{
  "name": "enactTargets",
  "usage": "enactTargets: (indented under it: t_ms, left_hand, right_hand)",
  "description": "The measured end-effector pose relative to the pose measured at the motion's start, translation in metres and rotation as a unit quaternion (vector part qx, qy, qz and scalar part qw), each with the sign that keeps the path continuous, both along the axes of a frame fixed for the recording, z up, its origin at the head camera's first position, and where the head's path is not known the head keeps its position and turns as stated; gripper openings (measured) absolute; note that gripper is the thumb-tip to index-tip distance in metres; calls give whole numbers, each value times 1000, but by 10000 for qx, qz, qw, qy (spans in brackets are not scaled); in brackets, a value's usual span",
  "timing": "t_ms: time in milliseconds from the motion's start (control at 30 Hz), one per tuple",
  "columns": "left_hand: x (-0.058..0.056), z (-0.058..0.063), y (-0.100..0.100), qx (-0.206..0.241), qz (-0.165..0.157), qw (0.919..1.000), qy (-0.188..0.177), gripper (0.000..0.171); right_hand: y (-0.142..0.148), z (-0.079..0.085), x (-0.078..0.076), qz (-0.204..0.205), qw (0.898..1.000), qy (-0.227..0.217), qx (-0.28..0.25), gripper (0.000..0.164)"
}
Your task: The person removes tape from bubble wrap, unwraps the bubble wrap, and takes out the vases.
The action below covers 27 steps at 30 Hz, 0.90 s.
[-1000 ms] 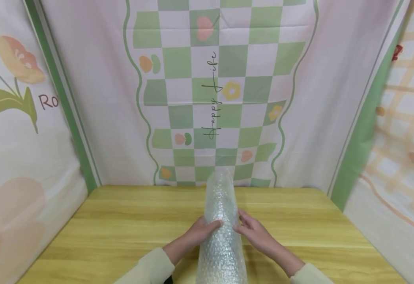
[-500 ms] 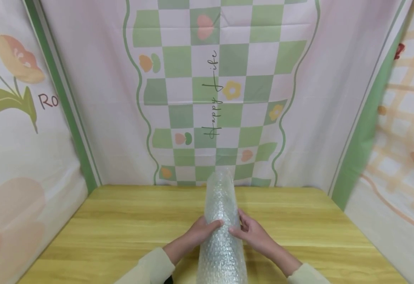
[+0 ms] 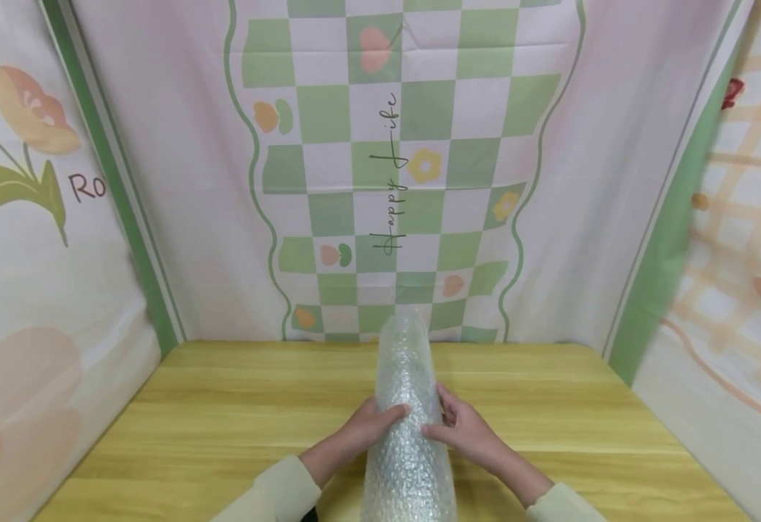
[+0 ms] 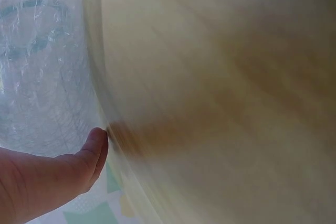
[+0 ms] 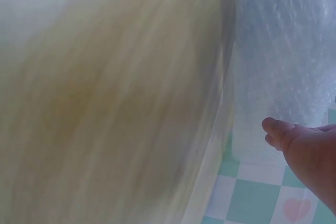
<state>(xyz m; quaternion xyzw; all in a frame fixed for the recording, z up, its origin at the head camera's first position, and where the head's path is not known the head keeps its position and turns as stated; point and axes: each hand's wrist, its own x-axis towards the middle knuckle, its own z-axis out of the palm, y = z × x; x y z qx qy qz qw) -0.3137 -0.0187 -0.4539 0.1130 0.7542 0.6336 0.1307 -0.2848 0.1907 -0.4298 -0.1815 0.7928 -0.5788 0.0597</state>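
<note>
One roll of clear bubble wrap (image 3: 409, 467), centred on the wood-grain table (image 3: 223, 420), long axis pointing away from the person. Near end runs out of the bottom of the head view; far end tapers in perspective and overlaps the foot of the backdrop (image 3: 422, 109). Can't tell whether the underside sits flat on the tabletop.

Grip: both sides, hands roughly level with each other. Left hand (image 3: 363, 429) holds the left flank, thumb laid across the top; its other fingers are mostly hidden by the roll. Right hand (image 3: 470, 433) holds the right flank, thumb on the upper surface, fingers against the side further along. Thumbs apart, bare wrap between them.

Left wrist view: wrap beside the hand, curved green marks on or through it, can't tell which. Right wrist view: thumb against the wrap, table blurred.

Rest: pale sleeves on both forearms. Small dark item (image 3: 311, 515) by the left cuff, cropped, can't identify. Backdrop has green-and-white checks, "Happy Life" running sideways. Floral cloth (image 3: 40, 290) to the left, orange-check cloth (image 3: 746, 239) to the right.
</note>
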Motion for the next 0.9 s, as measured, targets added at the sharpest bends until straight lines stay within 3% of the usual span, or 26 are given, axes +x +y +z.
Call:
enactTargets:
  t_ms: [900]
  left_hand:
    - [3,3,1,124,-17,9999,24,68]
  right_hand:
    - [-7,-3,4,-725,9972,67,184,82]
